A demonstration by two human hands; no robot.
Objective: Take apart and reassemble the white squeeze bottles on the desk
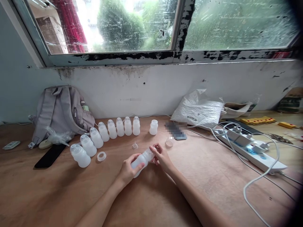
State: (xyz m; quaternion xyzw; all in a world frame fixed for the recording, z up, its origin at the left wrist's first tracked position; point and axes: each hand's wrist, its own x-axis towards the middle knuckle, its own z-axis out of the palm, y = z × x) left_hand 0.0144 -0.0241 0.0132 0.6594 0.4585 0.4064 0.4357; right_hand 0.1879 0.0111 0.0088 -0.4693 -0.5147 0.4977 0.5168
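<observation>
My left hand (pixel 129 169) is wrapped round the body of a translucent white baby bottle (pixel 140 163), which tilts up to the right. At the bottle's top end, the fingers of my right hand (pixel 161 156) are closed on its clear cap (pixel 147 154). Just beyond lies a small clear teat (pixel 134 145). A white collar ring (pixel 101 156) rests to the left, and a clear round cap (pixel 169 142) lies to the right. One bottle without a cap (pixel 153 127) stands upright farther back.
Several capped bottles (pixel 112 129) stand in a curved row at the left, before a grey backpack (pixel 61 110) and a black phone (pixel 51 155). A partly blurred phone (pixel 181 136) lies near a silvery mailer bag (pixel 199 110). On the right is a white power strip (pixel 265 162) with loose cables.
</observation>
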